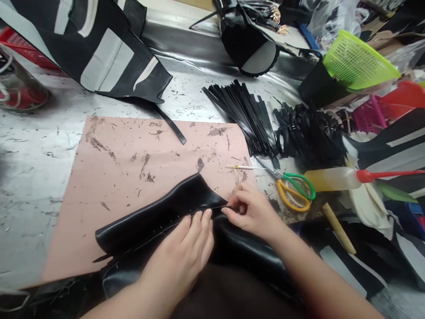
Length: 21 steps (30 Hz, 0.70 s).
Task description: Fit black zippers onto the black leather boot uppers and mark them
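So the black leather piece (172,201) is sitting at bottom centre, partly on a scuffed pink mat (159,155), with the person's left hand (182,246) laid flat along its seam, not gripping, and the right hand (249,210) pinching the seam's edge. Under the mat there's a pretty beat-up silvery worktop (189,99), littered with dark scraps. Right side's kinda crammed: black strips (237,108), green-and-yellow-handled scissors (295,190), plus a lime basket (358,62) upper right.
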Each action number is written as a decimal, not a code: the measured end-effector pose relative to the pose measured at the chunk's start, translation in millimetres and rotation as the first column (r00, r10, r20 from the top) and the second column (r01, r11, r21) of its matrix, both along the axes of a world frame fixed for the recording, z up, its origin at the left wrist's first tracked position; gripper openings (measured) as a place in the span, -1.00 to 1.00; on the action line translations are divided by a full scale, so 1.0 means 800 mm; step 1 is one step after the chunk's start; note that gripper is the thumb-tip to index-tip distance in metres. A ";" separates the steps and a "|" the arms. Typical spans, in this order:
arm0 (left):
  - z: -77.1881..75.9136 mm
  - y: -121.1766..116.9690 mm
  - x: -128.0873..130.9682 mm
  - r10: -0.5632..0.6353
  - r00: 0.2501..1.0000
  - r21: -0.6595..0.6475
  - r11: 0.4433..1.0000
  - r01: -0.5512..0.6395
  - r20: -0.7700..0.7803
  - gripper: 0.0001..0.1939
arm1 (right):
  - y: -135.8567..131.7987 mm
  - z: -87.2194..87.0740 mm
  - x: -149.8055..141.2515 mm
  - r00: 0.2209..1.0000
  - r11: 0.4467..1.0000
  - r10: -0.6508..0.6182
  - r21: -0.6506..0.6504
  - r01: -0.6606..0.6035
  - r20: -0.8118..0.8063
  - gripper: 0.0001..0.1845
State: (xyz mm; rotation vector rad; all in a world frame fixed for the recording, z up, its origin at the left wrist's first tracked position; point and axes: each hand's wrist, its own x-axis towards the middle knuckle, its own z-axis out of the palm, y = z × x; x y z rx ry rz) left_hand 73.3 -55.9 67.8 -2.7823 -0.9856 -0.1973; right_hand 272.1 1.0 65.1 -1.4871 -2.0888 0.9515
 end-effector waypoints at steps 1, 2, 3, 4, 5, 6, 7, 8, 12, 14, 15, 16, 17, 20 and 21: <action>0.000 0.000 0.000 -0.003 1.000 0.001 1.000 0.003 0.002 -0.57 | 0.001 0.001 0.000 1.000 1.000 -0.004 -0.021 0.005 0.023 -0.85; 0.000 0.001 -0.001 -0.007 1.000 0.001 1.000 0.007 0.002 -0.57 | 0.003 0.001 -0.001 0.999 0.999 -0.003 -0.036 0.005 0.053 -0.82; 0.000 0.001 -0.001 -0.010 1.000 -0.002 1.000 0.010 0.003 -0.57 | 0.004 0.002 -0.002 0.996 0.999 0.003 -0.046 0.001 0.091 -0.80; -0.001 0.002 -0.001 -0.013 1.000 -0.005 1.000 0.013 0.003 -0.57 | 0.007 0.003 -0.003 0.990 0.998 0.018 -0.054 -0.010 0.137 -0.78; -0.001 0.002 -0.001 -0.017 1.000 -0.010 1.000 0.017 0.003 -0.57 | 0.010 0.004 -0.005 0.981 0.998 0.038 -0.059 -0.027 0.191 -0.76; -0.001 0.003 -0.001 -0.020 1.000 -0.014 1.000 0.020 0.003 -0.57 | 0.013 0.005 -0.005 0.966 0.997 0.057 -0.062 -0.043 0.252 -0.75; -0.002 0.003 -0.001 -0.025 1.000 -0.019 1.000 0.025 0.003 -0.57 | 0.018 0.007 -0.005 0.945 0.996 0.072 -0.065 -0.054 0.318 -0.74; -0.002 0.003 -0.002 -0.028 1.000 -0.026 0.999 0.028 0.000 -0.57 | 0.024 0.010 -0.005 0.919 0.996 0.081 -0.070 -0.059 0.385 -0.72; -0.005 0.002 -0.003 -0.032 0.999 -0.039 0.999 0.032 -0.005 -0.58 | 0.050 0.028 0.009 0.804 0.995 0.082 -0.094 -0.034 0.589 -0.63; -0.005 0.001 -0.003 -0.028 1.000 -0.037 0.999 0.028 0.002 -0.59 | 0.059 0.036 0.018 0.757 1.000 0.017 -0.018 -0.007 0.653 -0.75; -0.006 0.001 -0.003 -0.024 1.000 -0.039 0.999 0.024 0.005 -0.60 | 0.063 0.039 0.022 0.728 0.999 -0.025 0.037 -0.001 0.686 -0.82; -0.006 0.001 -0.003 -0.018 1.000 -0.046 0.999 0.018 0.005 -0.60 | 0.065 0.040 0.024 0.690 0.996 -0.057 0.086 -0.008 0.722 -0.83; -0.006 0.001 -0.002 -0.015 1.000 -0.057 0.998 0.015 0.003 -0.59 | 0.066 0.040 0.024 0.644 0.993 -0.069 0.118 -0.033 0.761 -0.80; -0.002 0.000 -0.003 -0.006 1.000 -0.144 0.990 0.007 0.003 -0.50 | 0.067 0.032 0.015 0.501 0.980 -0.021 0.118 -0.163 0.865 -0.75; 0.000 -0.002 -0.006 0.002 1.000 -0.182 0.983 0.001 0.014 -0.47 | 0.067 0.031 0.012 0.472 0.974 0.004 0.103 -0.201 0.882 -0.76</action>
